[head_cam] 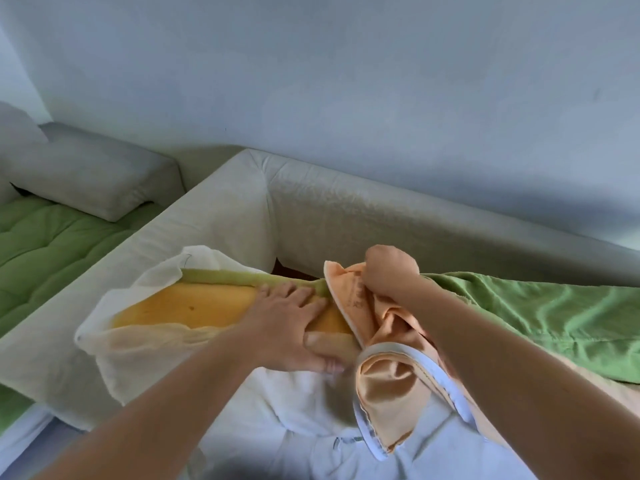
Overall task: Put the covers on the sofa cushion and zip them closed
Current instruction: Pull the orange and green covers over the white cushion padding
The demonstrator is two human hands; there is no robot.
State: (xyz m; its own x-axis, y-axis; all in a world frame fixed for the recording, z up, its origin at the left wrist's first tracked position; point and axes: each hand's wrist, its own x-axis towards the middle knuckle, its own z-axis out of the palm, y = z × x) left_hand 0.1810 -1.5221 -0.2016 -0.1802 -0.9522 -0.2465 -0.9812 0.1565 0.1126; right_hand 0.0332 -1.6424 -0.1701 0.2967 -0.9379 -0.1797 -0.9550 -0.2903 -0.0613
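Head view: left hand (289, 329) presses spongy foam (180, 310), right hand (388, 271) grips satiny cover (391, 386).

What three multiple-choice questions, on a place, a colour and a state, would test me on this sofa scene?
1. Where does the left hand rest? A) on the yellow foam cushion block B) on the wall C) on the grey pillow
2. What colour is the bunched satin cover? A) blue B) peach C) black
3. How is the right hand? A) clenched on the cover B) flat and open C) hanging empty
Answers: A, its spread fingers lie on the foam; B, the folds show peach; A, its fist bunches the fabric.
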